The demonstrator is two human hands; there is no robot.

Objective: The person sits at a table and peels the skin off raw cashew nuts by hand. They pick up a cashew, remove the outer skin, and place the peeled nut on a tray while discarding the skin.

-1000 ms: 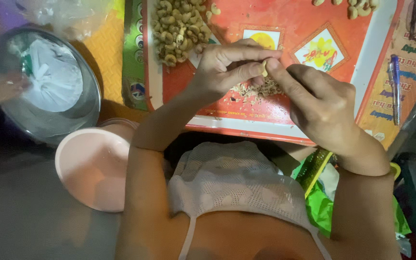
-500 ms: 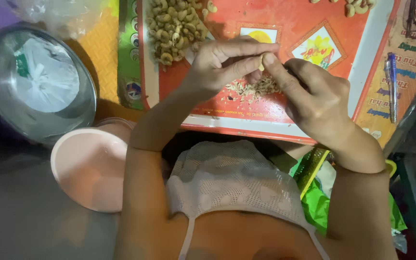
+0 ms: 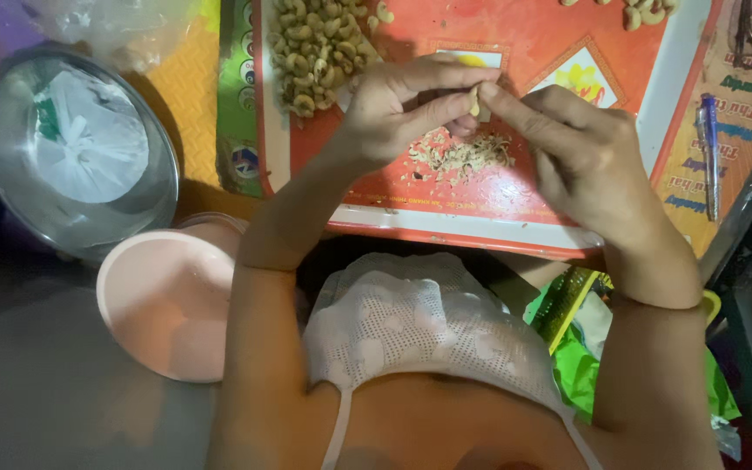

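My left hand (image 3: 398,109) and my right hand (image 3: 580,152) meet above an orange-red tray (image 3: 559,52). Both pinch one pale cashew nut (image 3: 474,102) between their fingertips. Right below the hands lies a small heap of brownish skin flakes (image 3: 463,157). A pile of cashew nuts (image 3: 313,52) lies on the tray to the left of my left hand. More cashews (image 3: 641,12) sit at the tray's top edge on the right.
A steel bowl (image 3: 10,187) with a white plastic bag (image 3: 93,144) inside stands at the left. A pink plastic bowl (image 3: 171,305) sits below it, by my left elbow. A blue pen (image 3: 710,152) lies right of the tray. Green packaging (image 3: 585,365) is by my right forearm.
Another person's hand at the steel bowl has gone from view. My two hands stay pinched on the nut above the flakes, shifted only slightly.
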